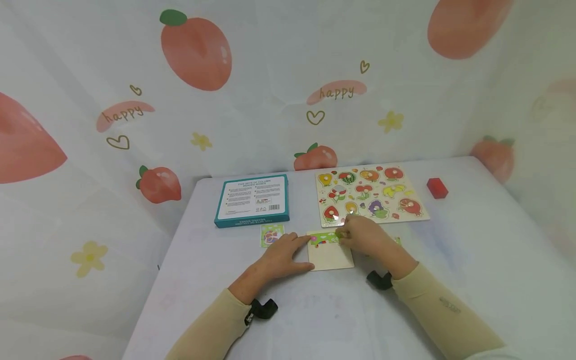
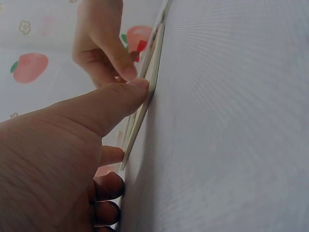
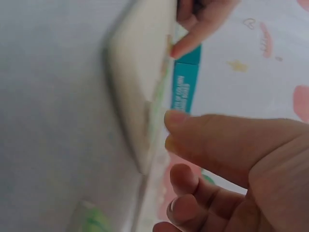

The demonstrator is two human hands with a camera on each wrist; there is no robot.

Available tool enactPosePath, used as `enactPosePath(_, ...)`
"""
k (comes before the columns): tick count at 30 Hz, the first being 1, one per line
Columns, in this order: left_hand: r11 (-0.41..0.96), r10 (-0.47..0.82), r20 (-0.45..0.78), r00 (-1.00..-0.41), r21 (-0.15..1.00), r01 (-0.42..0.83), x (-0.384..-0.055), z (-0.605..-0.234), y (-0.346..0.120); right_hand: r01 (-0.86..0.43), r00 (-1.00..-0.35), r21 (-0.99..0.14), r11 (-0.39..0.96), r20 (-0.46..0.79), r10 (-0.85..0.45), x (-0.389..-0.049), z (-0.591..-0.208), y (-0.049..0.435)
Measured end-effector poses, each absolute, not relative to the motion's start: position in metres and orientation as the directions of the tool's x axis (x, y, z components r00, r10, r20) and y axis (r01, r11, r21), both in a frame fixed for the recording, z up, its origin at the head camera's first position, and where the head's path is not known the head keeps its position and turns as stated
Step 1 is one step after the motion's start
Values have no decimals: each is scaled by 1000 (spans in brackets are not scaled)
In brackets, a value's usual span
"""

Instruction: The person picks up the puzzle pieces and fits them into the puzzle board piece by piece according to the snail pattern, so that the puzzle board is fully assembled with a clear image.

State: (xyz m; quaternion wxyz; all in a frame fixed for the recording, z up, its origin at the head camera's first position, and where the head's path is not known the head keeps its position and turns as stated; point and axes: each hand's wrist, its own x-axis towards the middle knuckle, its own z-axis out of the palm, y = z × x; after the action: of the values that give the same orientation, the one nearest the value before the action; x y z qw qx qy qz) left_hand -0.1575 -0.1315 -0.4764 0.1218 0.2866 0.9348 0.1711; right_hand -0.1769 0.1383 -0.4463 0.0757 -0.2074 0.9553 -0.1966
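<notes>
A pale square wooden board (image 1: 330, 257) lies on the white-covered table, with a green picture strip (image 1: 325, 239) along its far edge. My left hand (image 1: 280, 257) holds the board's left side, the thumb at the near corner and the index finger by the strip. In the left wrist view, the left thumb (image 2: 120, 99) lies along the board's edge. At the strip's right end, my right hand (image 1: 365, 236) appears to pinch a green picture piece (image 1: 339, 234), mostly hidden by its fingers. The right wrist view is blurred around the thumb (image 3: 207, 128) and index finger, whose tips sit close together.
Behind the left hand lies a small picture card (image 1: 265, 242). A teal-edged box (image 1: 252, 200) stands at the back left. A fruit peg puzzle (image 1: 360, 202) lies behind the right hand, and a red block (image 1: 437, 188) farther right. Another green picture item (image 1: 397, 240) is partly hidden by the right arm.
</notes>
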Motion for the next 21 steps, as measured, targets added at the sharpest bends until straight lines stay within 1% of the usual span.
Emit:
enactPosePath(6,776,580,-130,-804,386,498,-158,-477,-131,-295,-914,-491,820,-105,-392,-174,-430,150)
enactPosePath(9,775,583,-127,-803,383,502,-157,-477,-131,-310,-912,-500,808,-82,-401,-174,-423,158)
enactPosePath(13,773,584,-123,-803,386,503,-157,-476,-131,-299,-918,-506,809,-79,-389,-175,-417,168)
enactPosePath(21,779,573,-124,-810,388,492,-156,-475,-130,-206,-937,-541,815,-130,-323,-179,-412,188)
